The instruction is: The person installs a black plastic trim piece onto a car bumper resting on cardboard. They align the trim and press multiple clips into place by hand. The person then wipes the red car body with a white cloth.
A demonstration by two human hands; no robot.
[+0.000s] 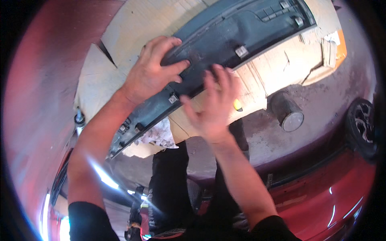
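Your left hand (pixel 150 74) rests open, fingers spread, on a long dark plastic panel (pixel 217 45) lying across cardboard (pixel 281 68). Your right hand (pixel 216 106), blurred and open, is at the panel's near edge; contact unclear.

Left forearm (pixel 114 108): slanting from the lower left toward the upper right
Left wrist (pixel 130 93): running nearly straight on from the forearm
Left hand (pixel 152 70): showing its back, spreading curled fingers (pixel 173 42) toward the upper right
Right forearm (pixel 243 176): slanting up and leftward from the lower right
Right hand (pixel 213 106): pointing upward, parting thumb (pixel 188 104) from fingers, blurring toward the fingertips (pixel 218 69)
Both hands: lying near each other, apart
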